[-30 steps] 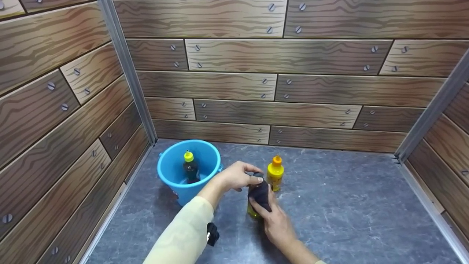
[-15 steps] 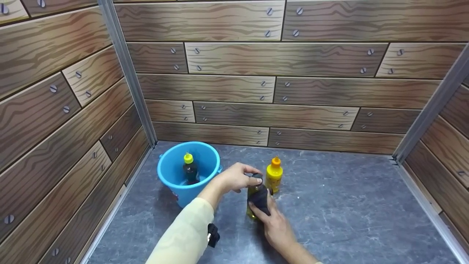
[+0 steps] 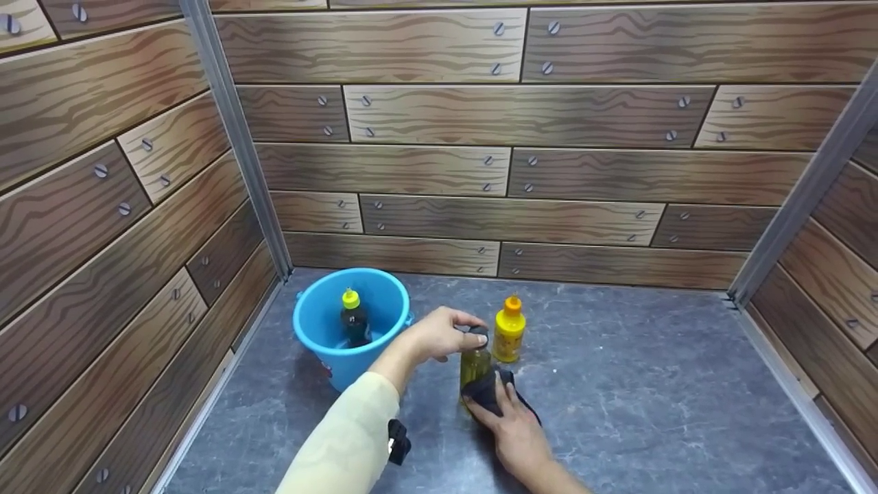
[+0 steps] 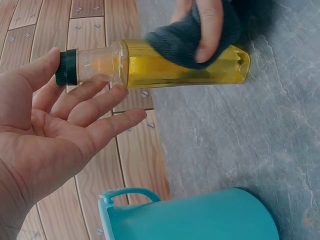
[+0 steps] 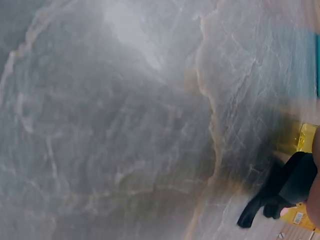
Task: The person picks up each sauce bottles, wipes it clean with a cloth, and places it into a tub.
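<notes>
Three bottles in view, one bucket, one cloth. Standing upright on the grey counter (image 3: 651,384), near its middle: a clear bottle of yellow liquid (image 3: 475,363) with a black cap (image 3: 478,332). Steadied at the cap by the left hand (image 3: 439,333), fingers (image 4: 95,97) fairly straight and resting against the neck and cap, not wrapped round. Pressed against the bottle's lower side by the right hand (image 3: 518,429): a dark cloth (image 3: 490,390), with fingers curled over it, the thumb not visible. Just behind and beside, apart from it: one yellow bottle with an orange cap (image 3: 509,329). Inside the blue bucket (image 3: 322,343) at the left: one dark bottle with a yellow cap (image 3: 354,317), upright.
</notes>
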A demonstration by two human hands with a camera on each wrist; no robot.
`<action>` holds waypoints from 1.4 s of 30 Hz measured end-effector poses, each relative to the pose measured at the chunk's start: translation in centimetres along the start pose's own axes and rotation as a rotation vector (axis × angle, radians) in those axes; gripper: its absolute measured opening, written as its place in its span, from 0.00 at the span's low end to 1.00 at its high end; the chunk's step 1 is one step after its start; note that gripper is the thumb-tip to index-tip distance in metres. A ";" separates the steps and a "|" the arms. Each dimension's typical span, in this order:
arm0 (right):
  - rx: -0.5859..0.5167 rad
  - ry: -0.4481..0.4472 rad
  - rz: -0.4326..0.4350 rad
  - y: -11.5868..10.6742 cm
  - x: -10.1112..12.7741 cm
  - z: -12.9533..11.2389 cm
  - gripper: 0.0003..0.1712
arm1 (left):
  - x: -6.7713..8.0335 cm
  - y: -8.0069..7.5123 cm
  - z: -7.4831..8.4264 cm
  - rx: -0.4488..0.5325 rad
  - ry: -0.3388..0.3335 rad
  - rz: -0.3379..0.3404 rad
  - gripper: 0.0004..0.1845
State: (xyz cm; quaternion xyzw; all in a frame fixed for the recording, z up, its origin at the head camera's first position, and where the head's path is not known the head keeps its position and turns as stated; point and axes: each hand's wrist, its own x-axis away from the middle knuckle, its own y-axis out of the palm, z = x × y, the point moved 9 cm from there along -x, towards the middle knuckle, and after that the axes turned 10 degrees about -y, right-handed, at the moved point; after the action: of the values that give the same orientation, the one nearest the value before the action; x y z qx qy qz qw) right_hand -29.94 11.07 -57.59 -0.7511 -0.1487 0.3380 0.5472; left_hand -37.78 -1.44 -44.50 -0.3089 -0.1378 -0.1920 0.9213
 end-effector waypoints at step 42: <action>-0.113 0.289 -0.122 -2.4 2.8 3.3 0.42 | 0.2 0.1 0.0 -0.033 0.017 0.010 0.18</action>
State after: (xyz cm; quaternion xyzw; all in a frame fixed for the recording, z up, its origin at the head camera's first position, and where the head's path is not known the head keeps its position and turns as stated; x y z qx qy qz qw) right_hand -29.75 16.00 -56.93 -0.8110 -0.1328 0.1839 0.5392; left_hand -37.58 -1.43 -44.52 -0.3228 -0.1253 -0.1924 0.9182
